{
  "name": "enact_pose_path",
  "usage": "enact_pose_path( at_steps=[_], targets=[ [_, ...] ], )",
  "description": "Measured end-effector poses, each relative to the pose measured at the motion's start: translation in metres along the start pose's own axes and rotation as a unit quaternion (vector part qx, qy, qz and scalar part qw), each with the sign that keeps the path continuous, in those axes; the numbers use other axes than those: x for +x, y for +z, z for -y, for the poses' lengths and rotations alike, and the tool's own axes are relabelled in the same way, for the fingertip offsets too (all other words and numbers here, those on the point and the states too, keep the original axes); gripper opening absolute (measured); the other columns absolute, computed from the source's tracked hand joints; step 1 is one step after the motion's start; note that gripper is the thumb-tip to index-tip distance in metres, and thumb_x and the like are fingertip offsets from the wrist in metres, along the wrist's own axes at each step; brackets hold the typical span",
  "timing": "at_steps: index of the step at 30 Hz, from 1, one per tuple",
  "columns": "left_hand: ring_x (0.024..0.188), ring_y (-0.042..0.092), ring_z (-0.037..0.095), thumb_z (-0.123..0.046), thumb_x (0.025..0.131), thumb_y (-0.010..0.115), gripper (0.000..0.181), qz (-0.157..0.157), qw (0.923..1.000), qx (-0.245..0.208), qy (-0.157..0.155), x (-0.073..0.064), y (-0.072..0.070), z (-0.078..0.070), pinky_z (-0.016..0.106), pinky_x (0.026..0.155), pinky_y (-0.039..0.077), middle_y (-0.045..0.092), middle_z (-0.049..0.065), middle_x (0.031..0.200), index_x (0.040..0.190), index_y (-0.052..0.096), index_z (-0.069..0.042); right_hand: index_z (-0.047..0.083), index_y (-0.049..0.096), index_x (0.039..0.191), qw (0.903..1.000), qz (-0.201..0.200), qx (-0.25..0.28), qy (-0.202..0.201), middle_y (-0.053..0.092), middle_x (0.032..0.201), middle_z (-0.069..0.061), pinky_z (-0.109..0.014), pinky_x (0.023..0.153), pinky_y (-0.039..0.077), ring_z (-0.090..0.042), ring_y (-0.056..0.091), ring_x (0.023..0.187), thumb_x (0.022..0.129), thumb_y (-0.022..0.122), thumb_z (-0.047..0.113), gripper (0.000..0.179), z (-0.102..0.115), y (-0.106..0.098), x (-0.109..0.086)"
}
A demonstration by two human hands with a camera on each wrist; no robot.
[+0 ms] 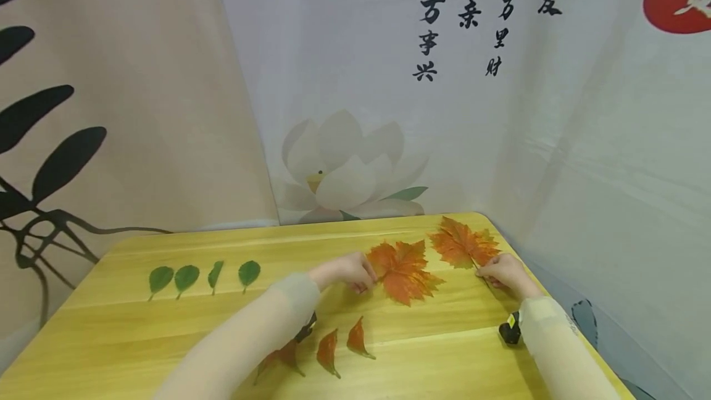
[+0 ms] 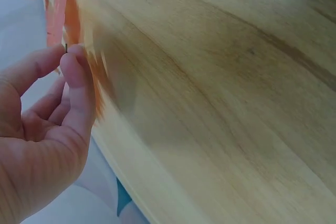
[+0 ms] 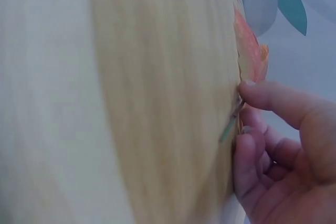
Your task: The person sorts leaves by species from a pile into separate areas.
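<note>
My left hand pinches the short stem of an orange maple leaf between thumb and fingertip. The left wrist view shows the stem tip poking out of that pinch, with the leaf's orange blade seen edge-on beyond my hand. To the right, another orange maple leaf lies toward the table's far right corner. My right hand has its stem between thumb and fingers. In the right wrist view the green stem end sticks out beside my fingers, close to the tabletop.
Several green leaves form a row at the table's far left. Several small reddish-brown leaves lie nearer me, some partly behind my left sleeve. The yellow wooden table meets a printed curtain at its back edge.
</note>
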State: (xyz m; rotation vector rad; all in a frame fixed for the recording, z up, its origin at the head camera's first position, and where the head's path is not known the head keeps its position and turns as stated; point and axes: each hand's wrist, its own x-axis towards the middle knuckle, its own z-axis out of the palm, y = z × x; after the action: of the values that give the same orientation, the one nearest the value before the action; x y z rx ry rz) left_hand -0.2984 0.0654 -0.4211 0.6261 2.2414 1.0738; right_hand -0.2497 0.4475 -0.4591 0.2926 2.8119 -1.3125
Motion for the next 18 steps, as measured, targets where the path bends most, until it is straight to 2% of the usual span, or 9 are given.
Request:
enact_pose_path(
  at_steps=[6, 18],
  targets=[
    [0.059, 0.059, 0.014, 0.005, 0.085, 0.067, 0.014, 0.014, 0.9998, -0.009, -0.007, 0.0027, -0.0006, 0.0018, 0.026, 0.057, 0.054, 0.068, 0.016, 0.078, 0.099, 0.067, 0.009, 0.010, 0.054, 0.058, 0.9999, -0.008, -0.012, -0.003, 0.045, 0.051, 0.001, -0.027, 0.050, 0.046, -0.012, 0.044, 0.047, 0.083, 0.074, 0.017, 0.033, 0.0015, 0.0002, -0.0011],
    [0.060, 0.059, 0.016, 0.006, 0.086, 0.065, 0.016, 0.008, 0.9999, -0.005, 0.004, -0.0027, -0.0063, -0.0039, 0.036, 0.066, 0.057, 0.068, 0.021, 0.083, 0.102, 0.067, 0.009, 0.006, 0.061, 0.063, 0.9995, -0.026, -0.017, 0.008, 0.050, 0.054, -0.001, -0.027, 0.051, 0.047, -0.013, 0.049, 0.049, 0.081, 0.075, 0.015, 0.025, 0.0024, 0.0020, -0.0029]
  ],
)
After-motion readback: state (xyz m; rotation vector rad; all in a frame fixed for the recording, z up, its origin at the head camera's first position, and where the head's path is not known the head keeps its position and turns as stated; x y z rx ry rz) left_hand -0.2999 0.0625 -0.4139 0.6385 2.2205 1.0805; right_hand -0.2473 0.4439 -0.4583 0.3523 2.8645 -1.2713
